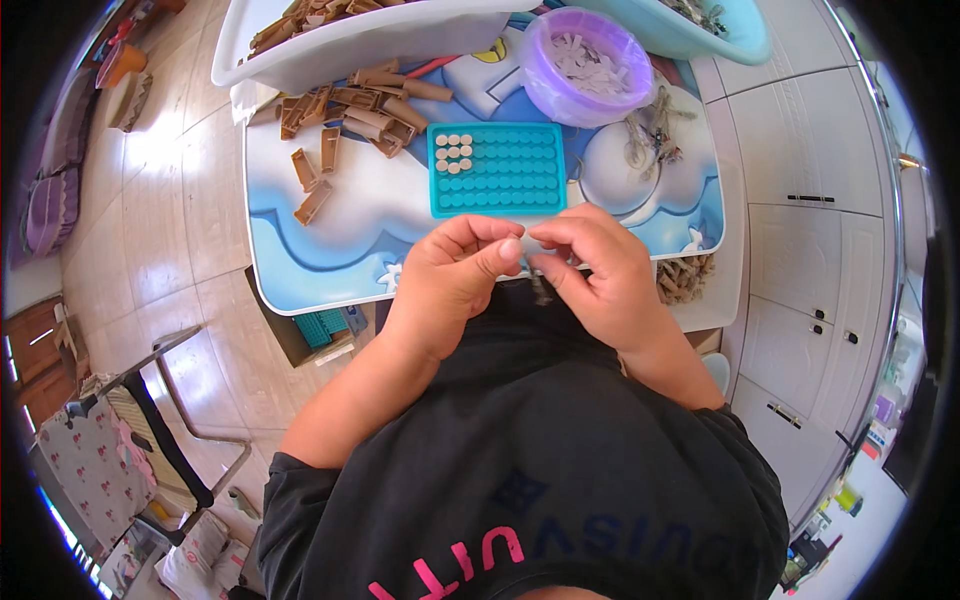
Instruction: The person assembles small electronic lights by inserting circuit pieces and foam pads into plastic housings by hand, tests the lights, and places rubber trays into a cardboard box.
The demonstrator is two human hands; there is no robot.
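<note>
My left hand (455, 270) and my right hand (597, 262) meet over the table's near edge, both closed in a pinch. Between their fingertips is a small whitish piece (531, 243), mostly hidden by the fingers. A short dark strand (541, 290) hangs under it, beside the right fingers. Just beyond the hands lies a teal tray (515, 203) with rows of round hollows. Several white round pieces (454, 153) sit in its far left part. Right of the tray, a tangle of thin greyish strands (655, 140) rests on the table.
Brown trough-shaped pieces (375, 115) lie scattered at the table's far left, below a white bin (370, 45) of similar ones. A purple basin (540, 85) holds white strips. Behind it stands a light-blue tub (745, 40). White cabinets (800, 130) line the right; a chair (205, 440) stands lower left.
</note>
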